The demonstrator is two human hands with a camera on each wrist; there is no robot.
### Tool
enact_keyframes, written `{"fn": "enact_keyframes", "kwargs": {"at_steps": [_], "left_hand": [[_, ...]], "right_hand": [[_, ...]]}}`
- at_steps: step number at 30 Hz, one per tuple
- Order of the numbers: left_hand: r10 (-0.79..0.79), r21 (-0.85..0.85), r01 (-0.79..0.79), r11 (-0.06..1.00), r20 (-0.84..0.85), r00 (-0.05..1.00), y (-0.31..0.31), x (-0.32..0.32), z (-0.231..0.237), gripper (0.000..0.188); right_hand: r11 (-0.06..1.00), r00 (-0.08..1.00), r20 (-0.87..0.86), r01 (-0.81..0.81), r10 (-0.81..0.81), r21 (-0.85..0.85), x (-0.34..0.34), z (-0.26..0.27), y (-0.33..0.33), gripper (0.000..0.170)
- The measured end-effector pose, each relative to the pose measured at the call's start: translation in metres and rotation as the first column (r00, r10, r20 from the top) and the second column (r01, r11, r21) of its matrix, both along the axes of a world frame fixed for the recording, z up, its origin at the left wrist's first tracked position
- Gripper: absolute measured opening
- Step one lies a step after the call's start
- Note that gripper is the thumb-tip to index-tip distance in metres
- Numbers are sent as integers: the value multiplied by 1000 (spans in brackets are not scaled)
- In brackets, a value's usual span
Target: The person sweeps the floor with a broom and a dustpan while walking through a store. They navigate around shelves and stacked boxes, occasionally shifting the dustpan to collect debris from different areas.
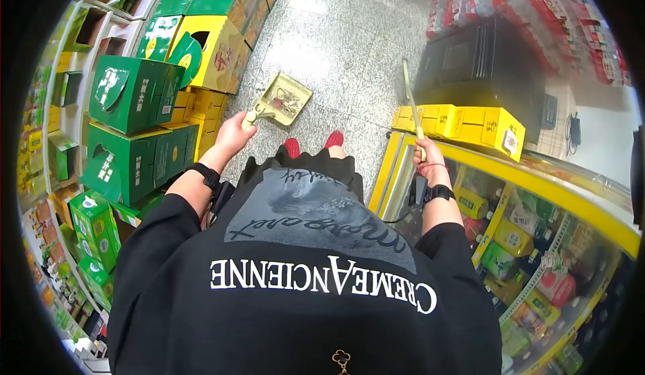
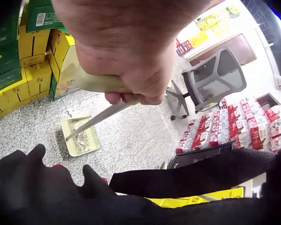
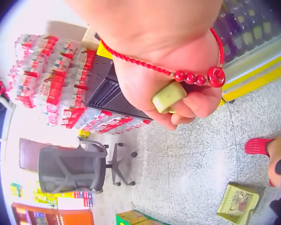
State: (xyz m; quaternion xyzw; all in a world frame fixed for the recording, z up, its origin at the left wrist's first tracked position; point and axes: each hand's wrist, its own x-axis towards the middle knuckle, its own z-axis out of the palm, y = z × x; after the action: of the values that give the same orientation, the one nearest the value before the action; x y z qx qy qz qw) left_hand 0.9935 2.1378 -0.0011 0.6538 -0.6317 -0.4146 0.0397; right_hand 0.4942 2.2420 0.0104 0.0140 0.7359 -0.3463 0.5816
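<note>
My left hand [image 1: 233, 136] grips the handle of a pale yellow long-handled dustpan [image 1: 295, 85], its fingers curled round the grip in the left wrist view. The pan lies on the floor ahead of the feet, with small scraps of litter [image 2: 83, 138] in it. My right hand [image 1: 431, 155] holds a slim pale yellow-green stick [image 1: 411, 100], which slants away beside the yellow boxes. In the right wrist view the stick's rounded end [image 3: 169, 97] pokes out of the fist, under a red beaded bracelet [image 3: 189, 78]. The stick's far end is not clearly shown.
Stacked green cartons [image 1: 127, 93] and yellow cartons [image 1: 213, 56] line the left side. On the right stand a yellow-framed glass display case [image 1: 537, 187], yellow boxes [image 1: 487, 126], and a black cabinet [image 1: 470, 66]. Red-and-clear bottle packs [image 2: 239, 124] and an office chair [image 2: 215, 77] stand farther off.
</note>
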Motion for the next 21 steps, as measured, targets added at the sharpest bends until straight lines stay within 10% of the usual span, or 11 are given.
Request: {"fn": "enact_keyframes", "kwargs": {"at_steps": [5,11,16,21], "left_hand": [[28,28,-27,999,-26,999,-20,-24,5,33],[46,8,-46,999,-7,999,-46,-70,1,30],[77,-19,-77,997,11,997,-71,-114,3,30],[191,-66,-189,980,23,981,-93,-149,6,32]], "right_hand": [[985,979,120,155,-163,72,-6,-45,-42,12],[845,848,128,-526,514,93,4,-19,-42,57],[896,849,344,-442,402,45,-17,43,-86,67],[882,859,206,-470,469,-49,-55,46,-115,65]]}}
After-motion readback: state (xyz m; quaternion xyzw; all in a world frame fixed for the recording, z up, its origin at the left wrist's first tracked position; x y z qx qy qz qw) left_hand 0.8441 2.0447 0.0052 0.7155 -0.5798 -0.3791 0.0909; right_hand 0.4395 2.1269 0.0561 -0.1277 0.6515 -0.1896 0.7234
